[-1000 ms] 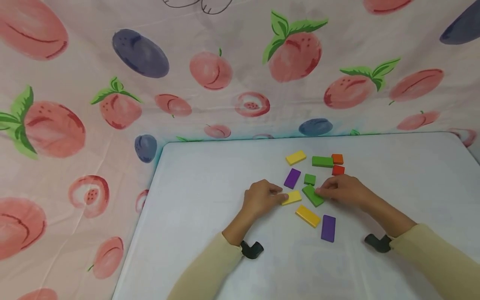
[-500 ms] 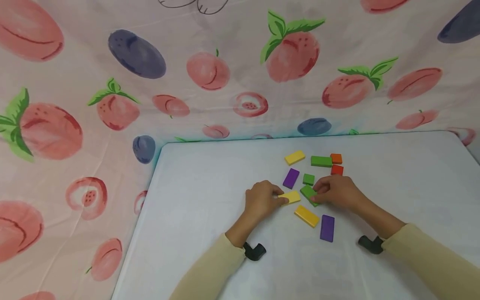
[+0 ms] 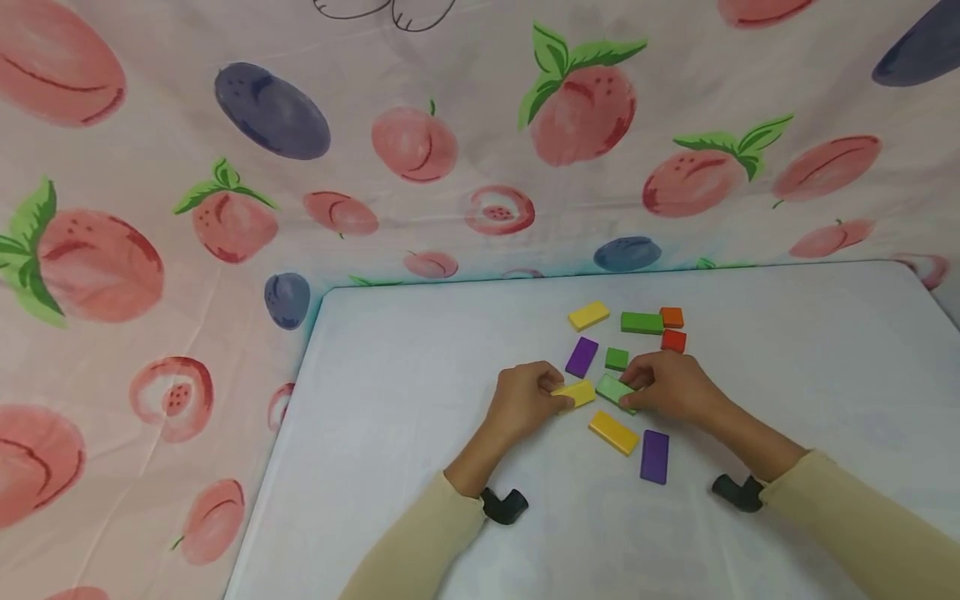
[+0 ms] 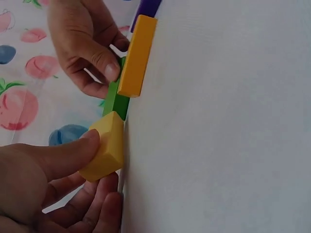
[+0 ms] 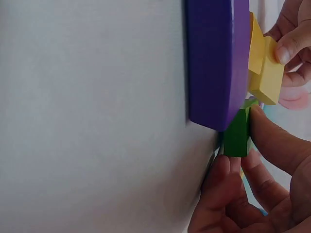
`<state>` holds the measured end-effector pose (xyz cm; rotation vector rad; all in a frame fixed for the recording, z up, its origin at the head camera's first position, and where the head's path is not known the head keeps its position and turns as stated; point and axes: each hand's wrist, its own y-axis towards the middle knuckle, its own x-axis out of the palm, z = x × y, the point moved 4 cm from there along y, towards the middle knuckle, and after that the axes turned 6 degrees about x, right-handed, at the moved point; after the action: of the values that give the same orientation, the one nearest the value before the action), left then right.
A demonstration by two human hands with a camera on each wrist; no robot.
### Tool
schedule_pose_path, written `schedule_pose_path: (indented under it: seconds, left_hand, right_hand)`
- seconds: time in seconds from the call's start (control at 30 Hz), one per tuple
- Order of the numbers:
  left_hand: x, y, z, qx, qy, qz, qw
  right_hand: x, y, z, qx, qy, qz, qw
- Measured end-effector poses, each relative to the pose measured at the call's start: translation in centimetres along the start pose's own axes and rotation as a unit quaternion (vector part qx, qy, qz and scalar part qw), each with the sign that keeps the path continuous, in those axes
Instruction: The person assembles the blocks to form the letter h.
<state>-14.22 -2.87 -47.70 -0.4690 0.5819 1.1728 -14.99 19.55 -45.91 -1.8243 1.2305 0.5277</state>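
My left hand (image 3: 527, 398) pinches a pale yellow block (image 3: 579, 392) by its left end, thumb on the near side, as the left wrist view also shows. To its right, my right hand (image 3: 666, 385) grips a green rectangular block (image 3: 613, 388) between thumb and fingers. The two held blocks lie almost end to end, with a very narrow gap or contact that I cannot tell apart. Just behind the green one sits a small green block (image 3: 617, 359). A darker yellow block (image 3: 613, 432) lies in front of both hands, with a purple block (image 5: 211, 63) to its right.
Behind the hands lie another purple block (image 3: 582, 357), a yellow block (image 3: 588, 316) and a long green block (image 3: 642, 322). Orange (image 3: 672, 317) and red (image 3: 673, 340) blocks are by the latter's right end. A fruit-print cloth (image 3: 450, 75) hangs behind the white table (image 3: 405, 350).
The right hand has closed its fingers around the green block, which has turned and tilted a little. The left hand has taken a firmer pinch on the yellow block, now tilted.
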Motion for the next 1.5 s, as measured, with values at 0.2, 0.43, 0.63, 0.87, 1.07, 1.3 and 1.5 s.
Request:
schedule_pose_path:
  seconds: [0.2, 0.43, 0.63, 0.87, 1.07, 1.3, 1.5]
  left_hand:
    - [-0.6, -0.3, -0.7, -0.027, -0.044, -0.022, 0.9984]
    - [-1.2, -0.7, -1.9, -0.091, -0.195, -0.053, 0.9752]
    - [-2.7, -1.3, -3.2, -0.125, -0.312, -0.065, 0.9394]
    - [-5.0, -1.7, -5.2, -0.107, -0.252, -0.042, 0.9608]
    - [-6.5, -1.9, -6.3, -0.094, -0.167, -0.02, 0.9813]
    - [-6.8, -2.1, -6.7, -0.08, -0.15, -0.021, 0.9852]
    - [-6.4, -2.8, -6.5, -0.063, -0.103, -0.041, 0.9918]
  right_hand:
    - [0.0, 0.2, 0.3, 0.02, 0.027, -0.025, 0.9991]
    - [0.3, 0.8, 0.2, 0.04, 0.074, -0.068, 0.9941]
    - [0.7, 1.7, -1.0, 0.046, 0.139, -0.092, 0.9849]
    - [1.8, 2.6, -3.8, 0.034, 0.248, -0.124, 0.9602]
    - [2.5, 4.2, -6.2, 0.054, 0.294, -0.123, 0.9464]
    - [3.5, 6.1, -8.5, 0.057, 0.341, -0.112, 0.9317]
    - [4.8, 6.7, -9.7, 0.044, 0.336, -0.107, 0.9349]
